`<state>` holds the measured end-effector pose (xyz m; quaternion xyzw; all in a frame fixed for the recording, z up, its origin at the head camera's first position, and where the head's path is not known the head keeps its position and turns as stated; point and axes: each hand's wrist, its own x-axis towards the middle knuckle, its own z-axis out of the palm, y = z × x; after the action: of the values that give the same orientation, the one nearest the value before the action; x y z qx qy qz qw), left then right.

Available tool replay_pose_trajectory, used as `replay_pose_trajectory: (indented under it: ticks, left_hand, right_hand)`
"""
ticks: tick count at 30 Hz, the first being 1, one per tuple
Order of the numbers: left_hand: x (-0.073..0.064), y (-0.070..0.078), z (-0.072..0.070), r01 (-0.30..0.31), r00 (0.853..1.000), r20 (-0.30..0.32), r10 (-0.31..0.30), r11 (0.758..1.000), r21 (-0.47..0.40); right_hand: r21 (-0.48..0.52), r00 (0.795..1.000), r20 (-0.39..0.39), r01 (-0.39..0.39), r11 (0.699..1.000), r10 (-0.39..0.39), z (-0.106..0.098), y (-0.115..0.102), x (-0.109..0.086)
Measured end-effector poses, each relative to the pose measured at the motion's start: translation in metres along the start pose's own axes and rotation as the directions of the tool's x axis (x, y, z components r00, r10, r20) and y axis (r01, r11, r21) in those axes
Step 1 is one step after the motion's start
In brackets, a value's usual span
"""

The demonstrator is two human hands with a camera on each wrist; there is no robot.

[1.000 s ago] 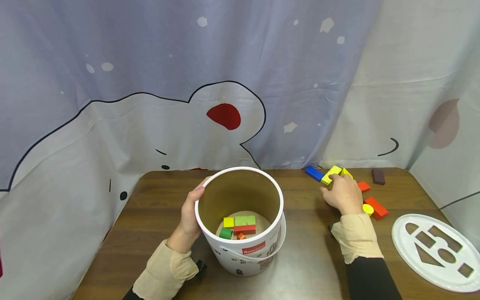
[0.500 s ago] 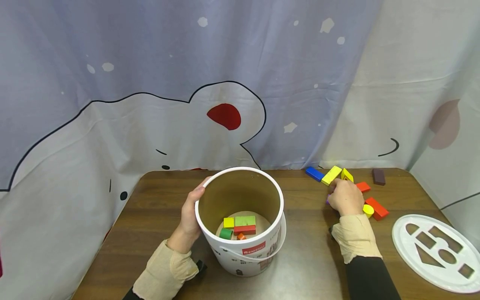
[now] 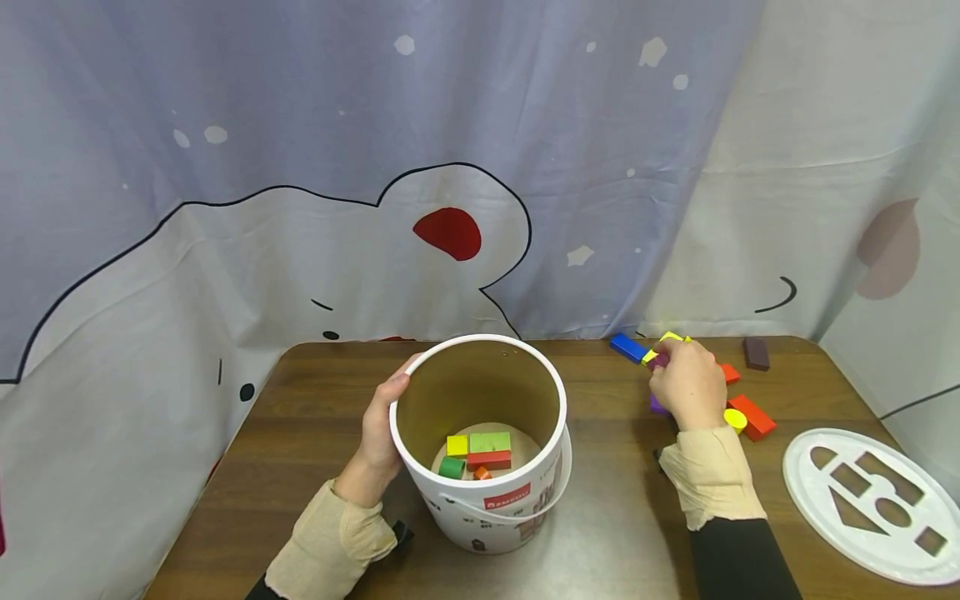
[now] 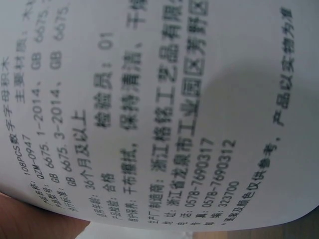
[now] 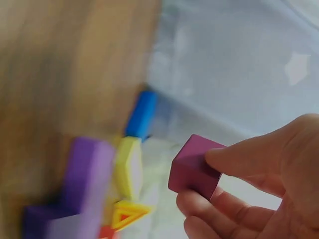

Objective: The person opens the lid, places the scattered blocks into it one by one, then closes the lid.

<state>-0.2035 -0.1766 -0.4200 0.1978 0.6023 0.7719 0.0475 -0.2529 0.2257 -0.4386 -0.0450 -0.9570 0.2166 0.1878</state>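
Note:
My left hand (image 3: 381, 433) grips the rim of a white bucket (image 3: 442, 498), thumb over the edge. Inside the bucket lie a yellow block (image 3: 457, 447), a light green block (image 3: 490, 442), a red block (image 3: 489, 460), a green cylinder (image 3: 452, 467) and a small orange piece (image 3: 482, 472). Between thumb and fingers, my right hand (image 3: 692, 387) pinches a maroon cube (image 5: 193, 168) over the loose blocks. Near it, the right wrist view shows a purple block (image 5: 85, 174), a yellow block (image 5: 128, 168), a blue block (image 5: 142, 114) and a yellow triangle (image 5: 130, 214). Printed text covers the bucket wall in the left wrist view.
Right of my right hand lie red blocks (image 3: 752, 417), a yellow cylinder (image 3: 735, 421) and a dark brown block (image 3: 757, 354). A white oval lid (image 3: 806, 492) with shaped holes lies at the table's right. A patterned curtain (image 3: 337, 267) hangs behind the table (image 3: 300, 417).
My right hand closed its fingers among the blocks and now holds the maroon cube, a little higher than half a second ago. My left hand and the bucket stay put.

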Motion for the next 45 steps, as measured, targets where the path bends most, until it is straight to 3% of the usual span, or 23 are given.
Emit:
replay_pose_trajectory:
  ticks: [6,15,18,24,29,36,45]
  left_hand:
    - [0.000,0.000,0.000,-0.001,1.000,0.000,0.001,1.000,0.001]
    - [0.001,0.001,0.000,0.009,1.000,-0.011,-0.009,1.000,0.011]
    - [0.001,0.001,0.000,0.007,1.000,-0.016,-0.007,1.000,0.008]
    - [0.000,0.001,0.000,0.006,1.000,-0.013,-0.006,1.000,0.000]
    - [0.000,0.000,0.000,0.002,1.000,-0.006,-0.002,1.000,-0.007]
    - [0.000,-0.001,0.000,0.000,1.000,-0.004,0.000,1.000,-0.012]
    - [0.000,-0.001,0.000,-0.003,1.000,0.002,0.003,1.000,-0.004]
  right_hand:
    - [0.136,0.992,-0.065,0.118,0.984,-0.110,-0.020,-0.029,-0.004]
    - [0.364,0.963,-0.138,0.267,0.892,-0.232,-0.053,-0.074,-0.017]
    - [0.430,0.946,-0.179,0.322,0.843,-0.270,-0.065,-0.089,-0.025]
    - [0.543,0.883,-0.269,0.469,0.697,-0.384,-0.081,-0.117,-0.045]
    - [0.578,0.852,-0.268,0.516,0.632,-0.450,-0.082,-0.135,-0.057]
    - [0.593,0.828,-0.243,0.539,0.598,-0.506,-0.071,-0.151,-0.066]
    - [0.519,0.781,-0.244,0.606,0.602,-0.575,-0.059,-0.167,-0.077]
